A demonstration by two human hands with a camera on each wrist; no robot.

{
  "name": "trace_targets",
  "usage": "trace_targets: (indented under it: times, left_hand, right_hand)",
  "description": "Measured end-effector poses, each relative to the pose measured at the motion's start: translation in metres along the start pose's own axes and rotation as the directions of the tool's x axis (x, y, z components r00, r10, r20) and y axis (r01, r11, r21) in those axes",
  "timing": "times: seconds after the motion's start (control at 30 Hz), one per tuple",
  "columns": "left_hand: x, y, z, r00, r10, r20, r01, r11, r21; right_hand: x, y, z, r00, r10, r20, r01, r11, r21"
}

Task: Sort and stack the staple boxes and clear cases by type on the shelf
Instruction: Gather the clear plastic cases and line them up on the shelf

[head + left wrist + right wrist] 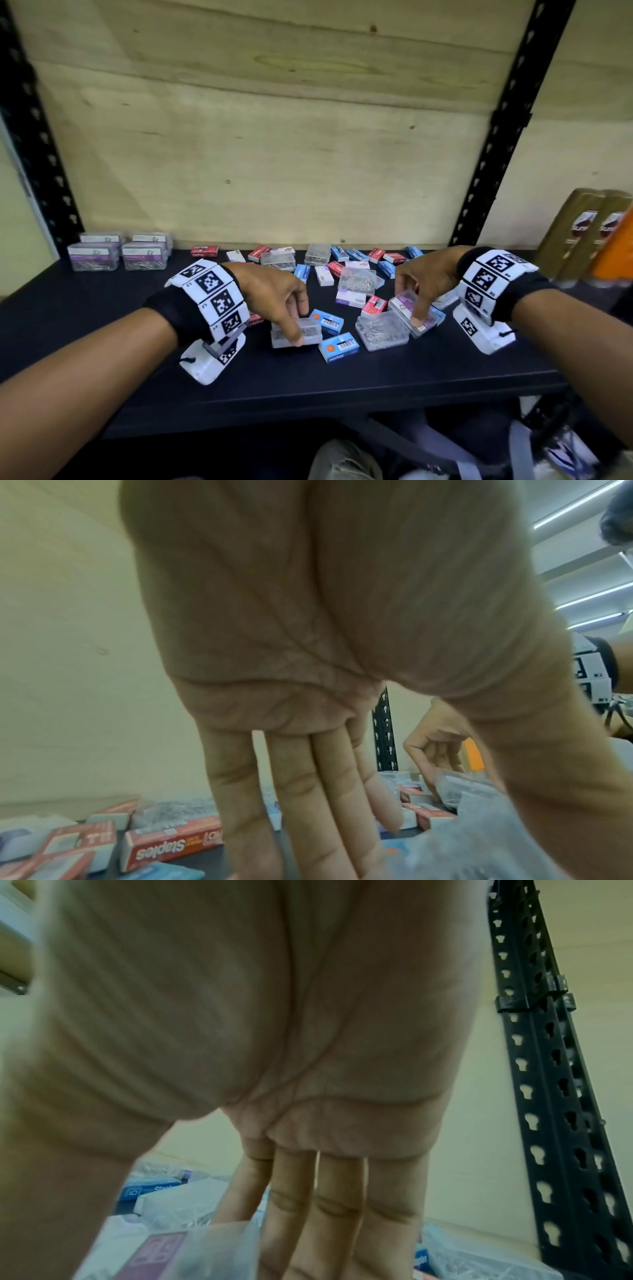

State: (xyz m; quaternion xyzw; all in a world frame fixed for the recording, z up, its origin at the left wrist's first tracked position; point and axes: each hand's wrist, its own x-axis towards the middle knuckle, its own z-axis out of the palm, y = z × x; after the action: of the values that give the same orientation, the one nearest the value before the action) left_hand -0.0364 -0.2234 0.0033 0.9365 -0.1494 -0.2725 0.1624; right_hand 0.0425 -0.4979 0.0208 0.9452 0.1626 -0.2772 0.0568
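while both hands work at once, a dark shelf board fills the head view, backed by pale plywood and framed by black slotted uprights. at its far left corner four clear cases with purple labels already stand sorted, two stacks of two side by side. across the middle lies an unsorted scatter of red, blue and white staple boxes mixed with more clear cases of metal clips.

nearer the front edge, the left hand has fingers and thumb curled over a small clear case that seems to rest on the shelf, with a blue staple box just beside it. the right hand pinches a purple-labelled clear case that is tilted, one end raised, leaning against another clear case.

to do this step well, i judge each case should be gripped by its side walls, lifted level so the lid stays closed, and carried clear of the loose boxes to the left stacks, edges squared.
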Motion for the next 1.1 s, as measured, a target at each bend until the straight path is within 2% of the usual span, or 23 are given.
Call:
trace_targets:
  times: [0.3,0.67,0.77,0.87,1.1]
  left_hand:
    - [-0.01,-0.004,-0.006,0.996,0.041,-0.082,-0.034,0.995,0.094]
    - [-0.01,-0.011,-0.005,0.989,0.062,-0.132,-0.035,0.98,0.195]
    - [-0.008,-0.015,-0.002,0.989,0.063,-0.135,-0.031,0.973,0.227]
    - [-0.011,-0.025,-0.004,0.985,0.06,-0.16,-0.037,0.989,0.141]
    - [-0.047,-0.068,-0.029,0.953,-0.04,-0.301,0.038,0.999,-0.014]
  right_hand:
    - [0.0,0.007,-0.016,0.999,0.016,0.042,-0.018,0.998,0.061]
    - [-0.005,-0.009,-0.036,0.996,-0.041,-0.085,0.055,0.983,0.175]
    - [-0.005,-0.016,-0.042,0.987,-0.078,-0.14,0.096,0.988,0.124]
    - [-0.003,-0.024,-0.045,0.976,-0.11,-0.19,0.123,0.991,0.061]
    - [0.018,-0.069,-0.053,0.94,-0.264,-0.215,0.29,0.951,0.104]
